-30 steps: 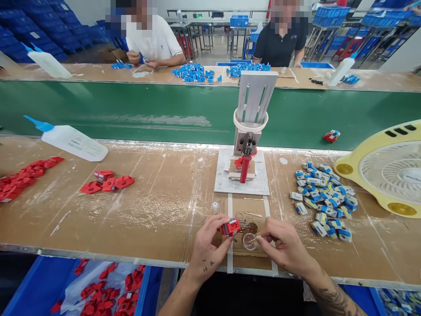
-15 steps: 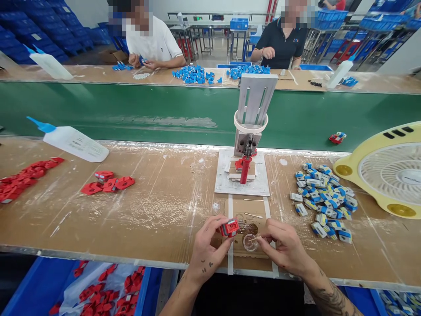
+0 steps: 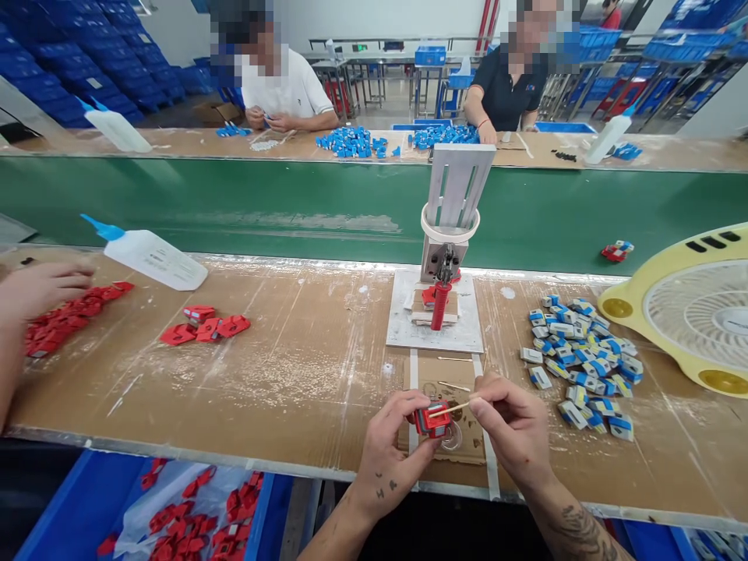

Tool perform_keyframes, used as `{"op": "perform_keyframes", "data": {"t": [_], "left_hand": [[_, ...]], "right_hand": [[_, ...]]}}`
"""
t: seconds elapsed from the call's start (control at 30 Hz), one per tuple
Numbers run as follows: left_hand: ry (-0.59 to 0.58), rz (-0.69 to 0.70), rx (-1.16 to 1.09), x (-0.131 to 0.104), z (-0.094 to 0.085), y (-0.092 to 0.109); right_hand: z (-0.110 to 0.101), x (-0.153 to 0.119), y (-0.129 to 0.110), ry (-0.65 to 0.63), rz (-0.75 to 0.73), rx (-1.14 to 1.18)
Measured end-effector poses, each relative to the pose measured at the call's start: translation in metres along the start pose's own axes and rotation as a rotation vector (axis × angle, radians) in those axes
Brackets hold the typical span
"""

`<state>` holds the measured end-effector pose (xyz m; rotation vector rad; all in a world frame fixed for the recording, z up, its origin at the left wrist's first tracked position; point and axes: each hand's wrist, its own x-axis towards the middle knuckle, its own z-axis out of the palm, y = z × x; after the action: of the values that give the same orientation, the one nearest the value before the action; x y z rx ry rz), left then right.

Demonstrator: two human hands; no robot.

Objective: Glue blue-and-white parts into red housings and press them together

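The red part point(image 3: 436, 426) sits in the left hand point(image 3: 393, 450), above the front of the bench point(image 3: 304, 405) and partly in front of a small clear cup point(image 3: 453, 439). The left fingers are closed on its sides, thumb below and fingertips above, leaving the recessed face turned up toward the right. The right hand point(image 3: 514, 427) has thumb and fingertips pinched together on a thin stick point(image 3: 457, 407), its far end at that face; whether the tip touches or only hovers is too small to tell. The step in hand looks to be working the stick's tip over the recess, perhaps laying on something from the cup, though no liquid can be made out on the tip. The next move, as I judge it, calls for a steady left grip with the fingertips kept off the open face, and a light, short stroke from the right, so that the tip stays within the recess and the cup close by is not knocked. Two more sticks point(image 3: 454, 386) lie on the cardboard pad point(image 3: 419, 374) just beyond the hands, and the clamp point(image 3: 440, 308) stands behind them. A co-worker's hand point(image 3: 55, 282) is over the red pile point(image 3: 79, 315) at far left, well apart.
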<state>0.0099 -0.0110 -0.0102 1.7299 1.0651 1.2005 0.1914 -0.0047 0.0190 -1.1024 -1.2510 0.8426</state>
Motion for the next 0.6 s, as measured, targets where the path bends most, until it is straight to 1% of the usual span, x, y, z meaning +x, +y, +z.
{"op": "perform_keyframes", "data": {"t": [0.2,0.27,0.47,0.6], "left_hand": [[-0.003,0.004,-0.008,0.0,0.001,-0.001],[-0.001,0.008,-0.017,0.001,0.001,-0.001],[0.031,-0.022,-0.019,0.001,0.0,-0.002],[0.066,0.006,0.009,0.0,0.001,-0.005]], "right_hand": [[0.0,0.003,0.0,-0.015,-0.024,-0.06],[-0.001,0.003,0.0,-0.012,-0.072,-0.095],[-0.011,0.0,-0.004,-0.019,-0.25,-0.305],[-0.013,-0.001,-0.008,-0.046,-0.326,-0.349]]}}
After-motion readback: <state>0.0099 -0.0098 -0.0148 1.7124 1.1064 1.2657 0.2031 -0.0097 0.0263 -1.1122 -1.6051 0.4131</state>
